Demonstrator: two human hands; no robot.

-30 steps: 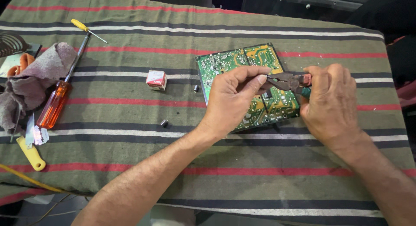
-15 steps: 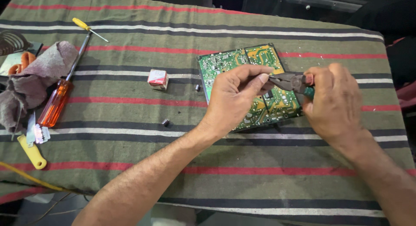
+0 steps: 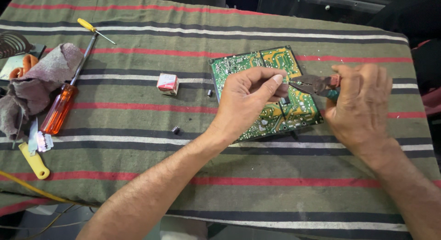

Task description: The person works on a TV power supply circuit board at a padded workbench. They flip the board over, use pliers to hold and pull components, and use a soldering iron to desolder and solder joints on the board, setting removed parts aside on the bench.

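Note:
A green circuit board [image 3: 239, 63] lies solder side up on a striped cloth-covered table [image 3: 275, 185]. My right hand [image 3: 360, 109] grips pliers [image 3: 312, 85] by their handles, the jaws pointing left above the board. My left hand [image 3: 248, 97] hovers over the board's middle, thumb and fingertips pinched together right at the plier tips. Whether something tiny sits between those fingers is too small to tell. Much of the board's centre is hidden under my left hand.
A small red and white box [image 3: 167, 82] and two tiny dark parts [image 3: 176, 129] lie left of the board. Far left: an orange-handled screwdriver [image 3: 57, 109], a thin yellow-handled screwdriver [image 3: 94, 30], a crumpled rag [image 3: 41, 79], a yellow-handled blade [image 3: 33, 159]. A yellow cable [image 3: 27, 187] crosses the front left corner.
Both hands have stayed over the board. The pliers and my left fingertips have shifted only slightly, still meeting at the same spot.

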